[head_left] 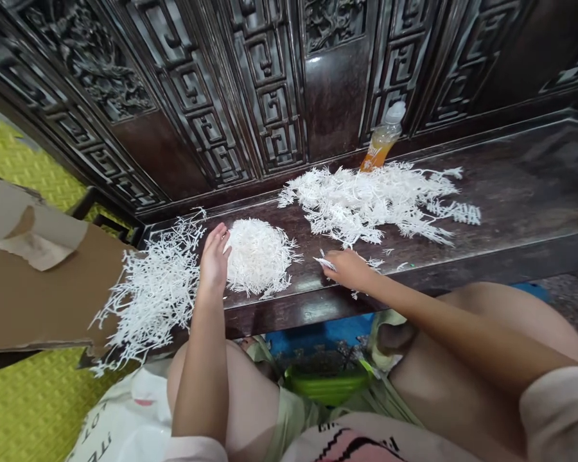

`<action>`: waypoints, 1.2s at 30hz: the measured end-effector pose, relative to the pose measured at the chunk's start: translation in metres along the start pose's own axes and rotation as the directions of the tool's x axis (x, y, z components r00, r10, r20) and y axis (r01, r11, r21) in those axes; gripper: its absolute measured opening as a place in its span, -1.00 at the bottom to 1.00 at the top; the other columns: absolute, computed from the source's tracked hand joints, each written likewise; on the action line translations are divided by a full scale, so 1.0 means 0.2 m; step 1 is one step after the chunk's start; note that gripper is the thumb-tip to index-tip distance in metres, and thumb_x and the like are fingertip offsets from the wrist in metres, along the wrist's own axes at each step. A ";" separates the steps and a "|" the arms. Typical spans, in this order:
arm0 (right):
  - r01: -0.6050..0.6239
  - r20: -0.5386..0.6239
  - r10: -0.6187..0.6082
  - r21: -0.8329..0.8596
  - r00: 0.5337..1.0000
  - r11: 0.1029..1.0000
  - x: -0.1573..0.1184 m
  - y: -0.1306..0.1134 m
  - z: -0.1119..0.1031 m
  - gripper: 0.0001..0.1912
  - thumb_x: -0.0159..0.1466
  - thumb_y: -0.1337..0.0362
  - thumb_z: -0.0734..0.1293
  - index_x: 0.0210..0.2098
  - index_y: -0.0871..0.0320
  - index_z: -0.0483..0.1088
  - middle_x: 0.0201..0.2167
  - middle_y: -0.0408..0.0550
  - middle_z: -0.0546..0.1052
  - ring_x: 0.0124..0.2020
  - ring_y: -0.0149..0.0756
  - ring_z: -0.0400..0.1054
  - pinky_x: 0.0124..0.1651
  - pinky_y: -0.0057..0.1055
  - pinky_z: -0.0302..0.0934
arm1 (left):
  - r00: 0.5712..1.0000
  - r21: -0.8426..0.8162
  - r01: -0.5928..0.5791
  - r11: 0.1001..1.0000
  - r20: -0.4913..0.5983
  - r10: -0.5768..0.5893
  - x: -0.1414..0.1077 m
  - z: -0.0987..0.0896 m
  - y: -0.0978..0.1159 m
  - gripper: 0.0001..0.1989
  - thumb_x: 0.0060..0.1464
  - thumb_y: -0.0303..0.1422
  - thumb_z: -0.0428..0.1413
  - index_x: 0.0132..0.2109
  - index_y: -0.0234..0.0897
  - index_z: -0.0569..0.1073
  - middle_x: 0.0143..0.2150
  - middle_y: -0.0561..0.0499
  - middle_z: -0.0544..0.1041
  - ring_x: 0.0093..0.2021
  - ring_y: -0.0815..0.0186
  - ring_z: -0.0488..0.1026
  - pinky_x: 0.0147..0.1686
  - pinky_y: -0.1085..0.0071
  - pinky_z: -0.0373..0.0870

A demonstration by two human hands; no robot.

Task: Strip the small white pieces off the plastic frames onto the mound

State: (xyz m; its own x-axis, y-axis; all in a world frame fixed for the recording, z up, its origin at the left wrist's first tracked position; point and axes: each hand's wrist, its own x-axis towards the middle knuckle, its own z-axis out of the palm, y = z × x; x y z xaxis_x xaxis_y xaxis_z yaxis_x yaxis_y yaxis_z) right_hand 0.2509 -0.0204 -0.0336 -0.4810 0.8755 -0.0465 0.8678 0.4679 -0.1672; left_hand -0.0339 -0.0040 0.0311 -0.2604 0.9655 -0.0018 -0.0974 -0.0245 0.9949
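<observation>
My left hand is held upright with its fingers apart, at the left edge of a round heap of small white branched plastic pieces. My right hand is closed near the bench's front edge, with a small white branched piece sticking out of its fingertips. A tangled pile of bare white plastic sprigs lies left of my left hand. Beyond my right hand spreads a larger pile of fuller white branched pieces. A few loose bits lie around my right hand.
The dark wooden bench has a carved backrest. An orange drink bottle stands behind the large pile. Cardboard is at the left, above yellow matting. A white printed bag and a green container are below the bench.
</observation>
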 end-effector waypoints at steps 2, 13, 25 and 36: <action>0.014 -0.012 -0.014 0.006 1.000 1.000 0.00 0.00 0.00 -0.76 0.18 0.24 0.11 -0.38 0.21 0.34 -0.36 0.01 0.43 -0.32 -0.28 0.30 -0.26 -0.40 -0.03 | 1.000 -0.018 -0.027 0.999 -0.001 0.027 -0.02 0.00 0.00 -0.67 0.01 -0.21 -0.08 -0.06 -0.12 0.32 0.14 -0.06 0.21 0.13 0.22 0.15 0.05 0.19 0.08; 0.017 0.003 -0.017 0.015 1.000 1.000 -0.01 -0.01 -0.02 -0.76 0.19 0.23 0.11 -0.38 0.22 0.34 -0.34 0.01 0.44 -0.30 -0.28 0.30 -0.29 -0.41 -0.05 | 0.994 0.063 -0.070 0.996 -0.083 0.075 -0.06 0.06 -0.11 -0.63 -0.07 -0.30 -0.02 -0.05 -0.18 0.27 -0.12 -0.05 0.43 -0.16 0.28 0.42 0.00 0.23 0.14; 0.028 0.038 -0.029 0.034 0.999 0.999 -0.02 -0.02 -0.01 -0.77 0.18 0.24 0.11 -0.37 0.22 0.34 -0.32 0.02 0.44 -0.29 -0.27 0.30 -0.25 -0.40 -0.03 | 0.953 0.170 0.062 0.983 -0.304 -0.008 0.01 0.04 -0.19 -0.59 -0.08 -0.25 -0.08 -0.02 -0.12 0.19 -0.15 -0.02 0.40 -0.20 0.34 0.39 -0.19 0.36 0.28; -0.156 0.063 0.143 0.439 0.988 0.885 -0.01 -0.02 -0.04 -0.79 0.12 0.24 0.14 -0.51 0.21 0.31 -0.49 -0.07 0.43 -0.44 -0.37 0.27 -0.40 -0.53 0.03 | 0.940 0.160 -0.008 0.987 -0.334 0.062 -0.04 0.07 -0.13 -0.72 -0.06 -0.28 -0.12 -0.16 -0.19 0.27 -0.14 -0.01 0.42 -0.17 0.33 0.39 -0.12 0.34 0.19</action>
State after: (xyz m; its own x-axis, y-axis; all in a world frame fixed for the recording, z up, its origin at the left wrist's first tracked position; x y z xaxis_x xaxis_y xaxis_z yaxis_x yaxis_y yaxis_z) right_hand 0.2484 -0.0232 -0.0247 -0.3585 0.9242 -0.1318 0.7884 0.2241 -0.5729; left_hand -0.0168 -0.0071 0.0068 -0.5720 0.8198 0.0265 0.0598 0.0095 0.9982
